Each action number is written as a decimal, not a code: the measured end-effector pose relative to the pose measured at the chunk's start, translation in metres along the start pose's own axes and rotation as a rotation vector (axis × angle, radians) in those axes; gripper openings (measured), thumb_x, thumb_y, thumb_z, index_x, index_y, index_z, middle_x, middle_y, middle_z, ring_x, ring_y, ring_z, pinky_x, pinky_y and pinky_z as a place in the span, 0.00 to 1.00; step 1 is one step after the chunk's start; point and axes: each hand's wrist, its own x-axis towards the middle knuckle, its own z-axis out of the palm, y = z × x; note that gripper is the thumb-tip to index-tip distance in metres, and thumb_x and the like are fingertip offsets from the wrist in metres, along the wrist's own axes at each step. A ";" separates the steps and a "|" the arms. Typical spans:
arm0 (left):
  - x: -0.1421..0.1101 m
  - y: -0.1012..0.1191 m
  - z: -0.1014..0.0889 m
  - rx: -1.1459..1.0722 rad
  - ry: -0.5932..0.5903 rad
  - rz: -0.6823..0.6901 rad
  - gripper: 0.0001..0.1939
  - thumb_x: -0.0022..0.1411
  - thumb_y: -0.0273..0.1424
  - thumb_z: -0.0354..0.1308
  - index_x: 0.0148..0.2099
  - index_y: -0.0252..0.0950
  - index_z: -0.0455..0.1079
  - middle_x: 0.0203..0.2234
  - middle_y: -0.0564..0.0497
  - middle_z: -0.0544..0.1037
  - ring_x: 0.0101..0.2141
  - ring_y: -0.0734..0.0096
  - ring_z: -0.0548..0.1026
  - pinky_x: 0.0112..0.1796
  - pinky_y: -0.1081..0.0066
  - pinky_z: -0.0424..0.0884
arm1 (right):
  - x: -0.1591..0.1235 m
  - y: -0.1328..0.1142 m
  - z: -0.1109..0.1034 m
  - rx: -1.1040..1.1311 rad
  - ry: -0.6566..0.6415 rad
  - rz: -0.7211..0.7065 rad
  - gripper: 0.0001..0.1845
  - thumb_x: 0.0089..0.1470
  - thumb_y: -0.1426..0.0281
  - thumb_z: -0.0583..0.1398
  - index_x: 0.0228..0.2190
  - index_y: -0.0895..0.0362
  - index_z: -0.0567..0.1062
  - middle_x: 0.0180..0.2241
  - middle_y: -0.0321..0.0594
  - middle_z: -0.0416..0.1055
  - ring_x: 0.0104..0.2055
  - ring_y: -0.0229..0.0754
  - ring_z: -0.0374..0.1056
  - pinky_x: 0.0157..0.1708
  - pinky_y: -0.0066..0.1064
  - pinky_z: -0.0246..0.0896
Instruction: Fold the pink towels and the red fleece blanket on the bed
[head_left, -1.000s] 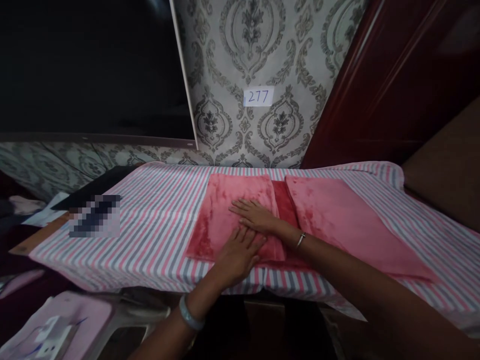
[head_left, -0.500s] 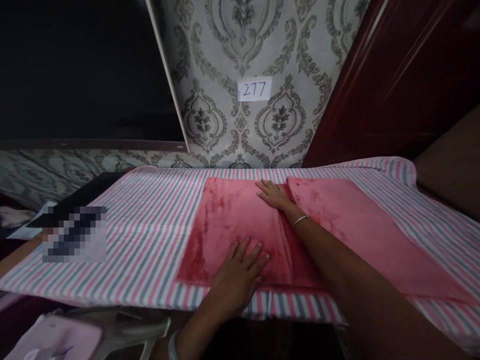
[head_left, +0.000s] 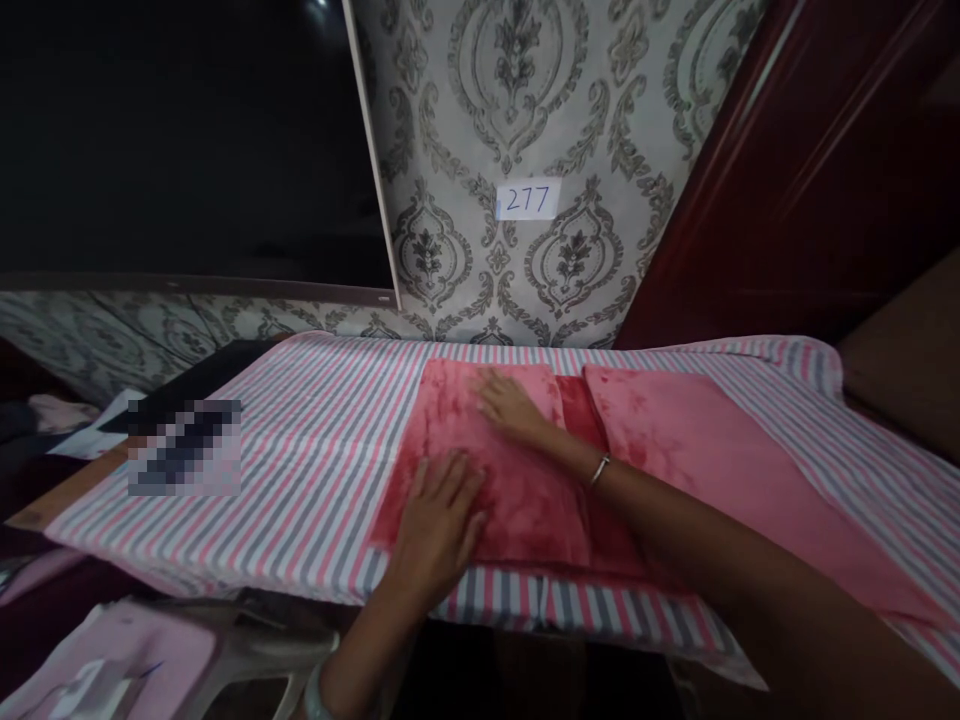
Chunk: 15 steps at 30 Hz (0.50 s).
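A pink plush cloth [head_left: 675,450] lies on a striped sheet [head_left: 315,450], with its left part folded over into a panel [head_left: 450,410]. My left hand [head_left: 435,520] rests flat, fingers spread, on the near left corner of that folded panel. My right hand [head_left: 510,405] lies flat, fingers stretched, on the panel's far side near the fold; a thin bracelet [head_left: 598,470] sits on its wrist. Neither hand holds anything.
Patterned wallpaper with a paper tag reading 277 [head_left: 527,200] rises behind the table. A dark screen [head_left: 180,140] fills the upper left and a dark red wooden door [head_left: 810,160] the right. A blurred patch [head_left: 184,448] and a white plastic chair [head_left: 247,650] are at left.
My right hand slid from the far right edge of the folded panel leftward onto its top. My left hand shifted left along the near edge.
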 end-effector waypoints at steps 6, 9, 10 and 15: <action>-0.022 -0.007 0.020 0.178 -0.022 -0.062 0.28 0.67 0.40 0.58 0.67 0.44 0.67 0.66 0.38 0.67 0.67 0.40 0.60 0.63 0.35 0.56 | 0.009 -0.051 0.027 0.067 -0.219 -0.507 0.30 0.72 0.55 0.48 0.70 0.42 0.56 0.74 0.33 0.45 0.76 0.44 0.37 0.73 0.47 0.29; -0.029 -0.003 0.026 0.204 -0.049 -0.062 0.30 0.65 0.40 0.61 0.68 0.47 0.66 0.69 0.40 0.63 0.69 0.40 0.57 0.63 0.36 0.56 | 0.036 -0.032 0.039 0.023 -0.227 -0.504 0.32 0.70 0.52 0.50 0.71 0.44 0.55 0.74 0.36 0.45 0.76 0.46 0.37 0.73 0.51 0.28; -0.030 -0.002 0.025 0.206 -0.061 -0.057 0.31 0.65 0.40 0.61 0.69 0.48 0.65 0.69 0.40 0.62 0.69 0.40 0.56 0.63 0.37 0.56 | 0.047 -0.022 0.041 0.011 -0.215 -0.462 0.32 0.70 0.52 0.50 0.71 0.43 0.54 0.74 0.37 0.45 0.76 0.47 0.38 0.73 0.52 0.28; -0.031 -0.003 0.022 0.199 -0.092 -0.058 0.34 0.64 0.41 0.61 0.71 0.49 0.61 0.71 0.43 0.59 0.70 0.40 0.53 0.63 0.38 0.55 | 0.099 0.028 0.042 -0.039 -0.188 -0.137 0.31 0.71 0.54 0.47 0.71 0.42 0.53 0.74 0.38 0.45 0.76 0.53 0.40 0.70 0.58 0.38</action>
